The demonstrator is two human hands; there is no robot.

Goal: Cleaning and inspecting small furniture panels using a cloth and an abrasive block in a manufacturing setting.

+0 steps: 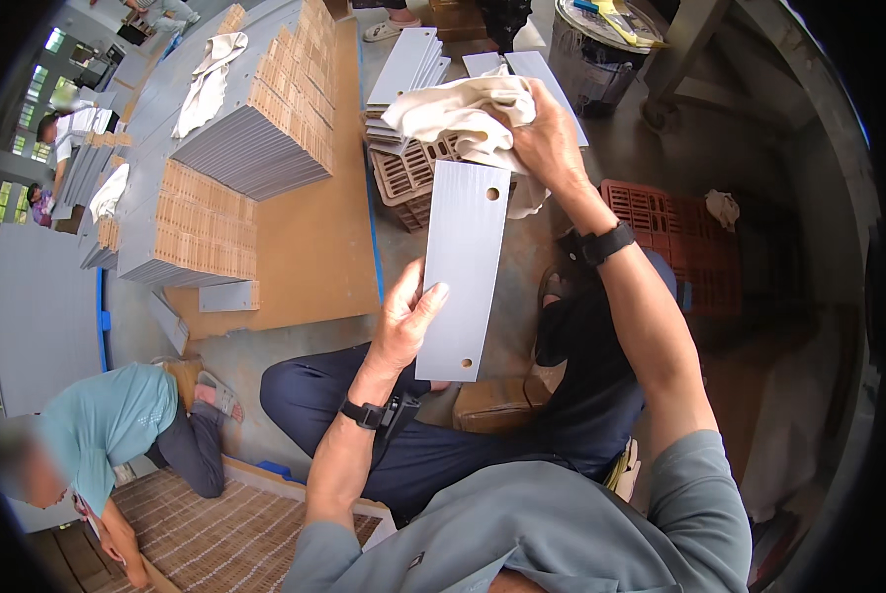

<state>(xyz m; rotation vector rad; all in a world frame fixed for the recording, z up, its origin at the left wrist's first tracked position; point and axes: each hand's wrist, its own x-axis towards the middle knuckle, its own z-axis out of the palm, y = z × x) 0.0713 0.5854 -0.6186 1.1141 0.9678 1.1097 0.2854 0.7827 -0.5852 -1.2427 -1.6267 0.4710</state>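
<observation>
The left hand (403, 321) has its grip closed on the lower left edge of a grey panel (466, 267), thumb across the face, holding it upright. Above that grip, the right hand (547, 138) clutches a bunched cream cloth (458, 114) against the panel's top edge, over a brown crate (408, 178).

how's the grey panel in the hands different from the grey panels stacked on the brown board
The held grey panel is single and lifted, its broad face with two round holes in view, gripped by the left hand while the right hand holds a cream cloth at its top. The stacked panels sit packed side by side on edge on the brown board, untouched, showing mostly edges. Both share the same flat grey look.
</observation>
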